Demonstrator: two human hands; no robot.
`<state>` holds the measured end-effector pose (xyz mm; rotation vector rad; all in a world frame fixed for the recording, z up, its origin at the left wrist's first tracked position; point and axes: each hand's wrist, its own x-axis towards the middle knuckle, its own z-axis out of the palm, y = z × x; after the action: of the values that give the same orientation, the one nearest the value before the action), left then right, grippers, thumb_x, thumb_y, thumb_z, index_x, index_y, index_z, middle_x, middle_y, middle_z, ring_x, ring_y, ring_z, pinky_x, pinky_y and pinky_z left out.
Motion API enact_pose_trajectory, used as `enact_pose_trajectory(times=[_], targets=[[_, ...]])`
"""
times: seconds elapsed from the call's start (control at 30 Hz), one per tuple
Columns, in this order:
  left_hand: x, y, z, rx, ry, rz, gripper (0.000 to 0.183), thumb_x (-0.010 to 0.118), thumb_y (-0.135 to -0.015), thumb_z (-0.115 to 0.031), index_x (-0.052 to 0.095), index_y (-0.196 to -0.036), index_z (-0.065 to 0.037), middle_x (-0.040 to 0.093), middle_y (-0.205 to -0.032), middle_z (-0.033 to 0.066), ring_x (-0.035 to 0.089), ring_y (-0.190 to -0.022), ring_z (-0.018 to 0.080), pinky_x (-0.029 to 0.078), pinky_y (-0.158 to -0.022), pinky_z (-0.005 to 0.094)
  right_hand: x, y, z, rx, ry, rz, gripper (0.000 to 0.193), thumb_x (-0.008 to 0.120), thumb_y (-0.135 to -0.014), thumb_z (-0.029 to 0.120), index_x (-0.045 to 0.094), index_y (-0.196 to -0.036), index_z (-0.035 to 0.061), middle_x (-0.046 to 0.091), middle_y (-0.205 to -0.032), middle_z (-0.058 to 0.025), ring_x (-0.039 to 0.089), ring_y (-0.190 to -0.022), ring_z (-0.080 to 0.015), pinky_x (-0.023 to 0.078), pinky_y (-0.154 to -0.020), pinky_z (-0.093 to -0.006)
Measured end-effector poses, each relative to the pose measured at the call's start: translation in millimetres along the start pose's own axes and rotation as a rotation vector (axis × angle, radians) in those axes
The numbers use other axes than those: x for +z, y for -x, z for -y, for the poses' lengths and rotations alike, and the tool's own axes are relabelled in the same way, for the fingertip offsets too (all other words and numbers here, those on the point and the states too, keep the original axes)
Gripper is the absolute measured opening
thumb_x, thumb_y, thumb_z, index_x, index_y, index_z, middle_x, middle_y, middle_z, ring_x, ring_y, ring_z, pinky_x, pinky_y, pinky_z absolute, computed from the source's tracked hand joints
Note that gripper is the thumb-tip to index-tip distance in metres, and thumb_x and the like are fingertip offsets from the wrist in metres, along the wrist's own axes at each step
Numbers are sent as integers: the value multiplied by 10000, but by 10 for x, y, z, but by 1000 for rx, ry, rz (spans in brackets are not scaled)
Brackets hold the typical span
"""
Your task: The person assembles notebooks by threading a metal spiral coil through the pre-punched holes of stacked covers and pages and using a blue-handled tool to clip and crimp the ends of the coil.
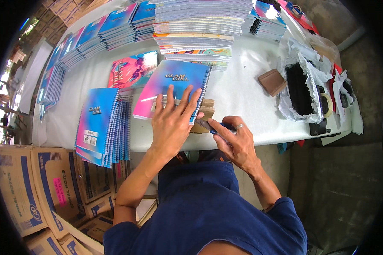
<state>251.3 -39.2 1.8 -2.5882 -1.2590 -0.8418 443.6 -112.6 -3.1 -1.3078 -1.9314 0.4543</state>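
A pink-and-blue spiral notebook [159, 83] lies tilted in front of me, its wire coil along the right edge. My left hand [173, 123] rests on the lower part of its cover, fingers spread and stretched out. In my right hand [238, 142] is a pair of pliers [205, 124] with dark blue handles. Their grey jaws are at the lower end of the coil, close to my left thumb; the exact contact is too small to make out. Brown wooden blocks [207, 108] show beside and under the notebook's right edge.
Matching notebooks stand in a fanned stack [98, 123] at the table's left front edge. A tall notebook pile [195, 27] rises behind, beside a pink patterned notebook [132, 70]. A brown block [272, 82] and paper-lined box [300, 89] sit right. Cartons [57, 187] fill the lower left.
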Motion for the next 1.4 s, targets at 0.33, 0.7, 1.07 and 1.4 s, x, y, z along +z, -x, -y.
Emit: enact_pose_trajectory(times=[0.33,0.7,1.07,1.4], targets=[[-694,-94,714,-177,284,-222,526,689,-800,-63,594,-1313,-132,598,-1328,35,583,-1155,278,427,-1004,415,-417,-605,-402,94,-119,66,289,570,-963,167,645,-1224,67,585,-872,-119,545,-753,-221,458,-702,-344],[-1566,655,1763,-343,1003,-665,792,720,-773,-486,483,-1388,-48,462,-1448,112,473,-1304,251,450,-1034,409,83,-1194,-395,-132,-141,-212,784,825,-708,105,459,-1401,75,552,-1301,-155,540,-1206,-306,423,-1025,-436],[-1480,944,2490,-725,886,-519,787,621,-903,-479,322,-1493,-54,435,-1471,152,412,-1344,297,300,-1126,426,1035,-1876,1208,-752,-248,-131,396,737,-783,43,639,-1166,26,686,-1104,-123,684,-926,-219,555,-740,-278],[-998,2160,1777,-899,334,-1101,641,299,-1045,-449,191,-1527,-40,161,-1600,131,149,-1478,273,145,-1198,415,1714,-1937,1505,-757,234,696,445,576,-900,453,645,-1169,104,620,-1199,-155,561,-1143,-295,476,-928,-447]])
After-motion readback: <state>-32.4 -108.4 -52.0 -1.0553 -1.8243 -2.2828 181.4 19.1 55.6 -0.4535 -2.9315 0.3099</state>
